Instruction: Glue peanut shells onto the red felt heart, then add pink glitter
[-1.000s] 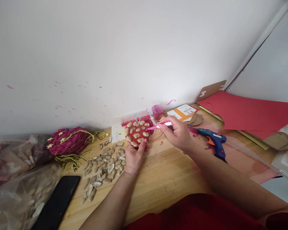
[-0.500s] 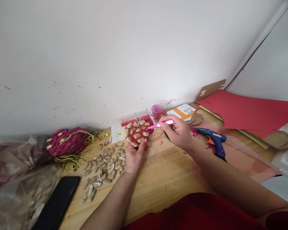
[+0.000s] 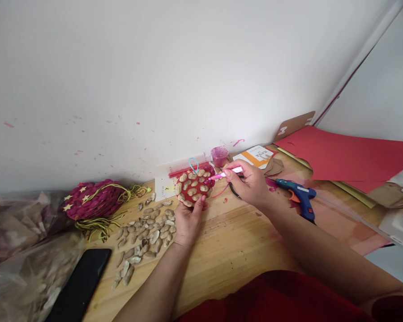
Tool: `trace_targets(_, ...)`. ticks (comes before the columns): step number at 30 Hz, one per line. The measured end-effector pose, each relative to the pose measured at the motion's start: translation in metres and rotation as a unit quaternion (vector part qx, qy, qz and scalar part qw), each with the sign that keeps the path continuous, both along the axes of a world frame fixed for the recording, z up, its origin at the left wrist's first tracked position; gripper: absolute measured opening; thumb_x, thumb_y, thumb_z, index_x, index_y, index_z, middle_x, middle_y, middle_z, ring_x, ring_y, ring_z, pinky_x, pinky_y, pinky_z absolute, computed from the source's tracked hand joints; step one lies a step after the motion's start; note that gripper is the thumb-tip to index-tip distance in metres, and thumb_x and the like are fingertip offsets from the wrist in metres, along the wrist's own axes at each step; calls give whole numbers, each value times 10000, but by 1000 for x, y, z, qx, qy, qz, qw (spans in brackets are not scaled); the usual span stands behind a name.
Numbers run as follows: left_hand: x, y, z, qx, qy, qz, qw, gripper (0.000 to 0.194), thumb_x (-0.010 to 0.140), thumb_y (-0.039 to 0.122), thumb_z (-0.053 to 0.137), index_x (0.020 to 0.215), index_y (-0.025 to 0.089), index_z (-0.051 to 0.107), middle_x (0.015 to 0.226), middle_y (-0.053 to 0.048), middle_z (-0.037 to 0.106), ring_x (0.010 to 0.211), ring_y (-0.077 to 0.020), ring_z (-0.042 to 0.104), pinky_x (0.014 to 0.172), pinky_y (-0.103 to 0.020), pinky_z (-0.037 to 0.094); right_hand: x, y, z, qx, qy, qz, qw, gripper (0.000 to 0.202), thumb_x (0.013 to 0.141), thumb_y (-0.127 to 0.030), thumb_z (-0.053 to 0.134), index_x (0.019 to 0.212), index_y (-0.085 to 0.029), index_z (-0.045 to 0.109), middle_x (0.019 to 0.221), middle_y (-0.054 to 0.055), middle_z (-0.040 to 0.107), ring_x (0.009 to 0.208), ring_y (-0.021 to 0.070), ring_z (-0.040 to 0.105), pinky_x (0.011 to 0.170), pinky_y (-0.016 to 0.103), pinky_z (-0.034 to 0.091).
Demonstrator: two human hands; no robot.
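My left hand (image 3: 190,220) grips the lower edge of a round red disc (image 3: 199,189) covered with peanut shells, thumb on its face. A light-blue loop (image 3: 193,165) sticks up from its top. Between the thumb and fingers of my right hand (image 3: 249,182) is a pink-and-white paint marker (image 3: 230,172), its tip at the disc's right side, where some shells look magenta. Whether the tip touches a shell, I cannot tell. Loose peanut shells (image 3: 151,231) lie on the table left of my left hand. A pink-stained plastic cup (image 3: 219,156) stands behind the disc.
Magenta decorations with yellow stars (image 3: 93,197) and cords lie at the left. Nearer are plastic bags (image 3: 30,277) and a black phone (image 3: 79,284). To the right are a blue glue gun (image 3: 302,197), a hexagonal card (image 3: 255,157) and red paper sheets (image 3: 349,154). A paint-flecked wall (image 3: 161,80) rises behind.
The disc has turned slightly in my left hand, and its blue loop has shifted a little. The marker tip has moved slightly right along the disc's edge. The view has shifted slightly.
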State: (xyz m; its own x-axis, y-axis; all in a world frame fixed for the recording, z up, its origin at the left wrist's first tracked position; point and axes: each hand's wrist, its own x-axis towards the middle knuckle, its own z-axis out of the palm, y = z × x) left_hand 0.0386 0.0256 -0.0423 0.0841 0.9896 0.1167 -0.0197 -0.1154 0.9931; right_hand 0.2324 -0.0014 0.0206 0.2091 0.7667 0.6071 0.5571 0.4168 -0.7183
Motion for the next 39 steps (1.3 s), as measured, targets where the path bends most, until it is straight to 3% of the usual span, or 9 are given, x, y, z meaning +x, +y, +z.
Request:
trace_targets(7, 0, 1, -2, 19, 5, -2, 1000, 346, 731, 488, 791, 757, 153, 709, 640, -59, 714, 561, -176, 636, 579, -283, 527, 0, -1, 1, -7, 27, 33, 999, 131, 973, -329, 602, 935, -215, 654, 741, -2, 675, 658, 140, 621, 619, 261, 465)
trace_targets(12, -1, 1, -2, 18, 0, 0, 1000, 326, 750, 470, 776, 770, 151, 711, 656, -59, 719, 588, -176, 643, 603, -283, 534, 2, -1, 2, -7, 23, -3, 1000, 128, 954, -319, 620, 916, -205, 664, 759, 13, 687, 682, 149, 629, 628, 265, 467)
trace_targets(18, -1, 0, 2, 32, 10, -3, 999, 298, 740, 444, 778, 724, 152, 718, 631, -55, 711, 576, -165, 624, 593, -267, 520, -1, 0, 1, -28, 64, 45, 997, 161, 965, -351, 606, 928, -202, 654, 734, 3, 679, 665, 138, 623, 615, 254, 459)
trace_targets(25, -1, 1, -1, 15, -16, 4, 1000, 307, 725, 448, 799, 764, 151, 733, 666, -61, 730, 590, -175, 649, 611, -282, 539, 2, 1, 1, -45, 77, 9, 996, 180, 955, -372, 621, 927, -200, 665, 721, 5, 680, 652, 142, 621, 579, 251, 441)
trace_targets(30, 0, 1, -1, 10, -31, -3, 999, 333, 707, 466, 817, 788, 152, 743, 698, -64, 741, 583, -175, 652, 597, -290, 555, 2, 2, -1, -52, 105, 55, 992, 215, 962, -414, 617, 938, -205, 661, 728, 3, 677, 673, 142, 625, 599, 253, 444)
trace_targets(39, -3, 4, -9, -2, -55, -8, 998, 354, 724, 485, 825, 803, 146, 757, 706, -66, 746, 596, -182, 677, 621, -301, 580, 8, 3, -1, -48, 80, 19, 995, 195, 960, -397, 622, 956, -206, 663, 736, -2, 671, 660, 137, 612, 608, 257, 453)
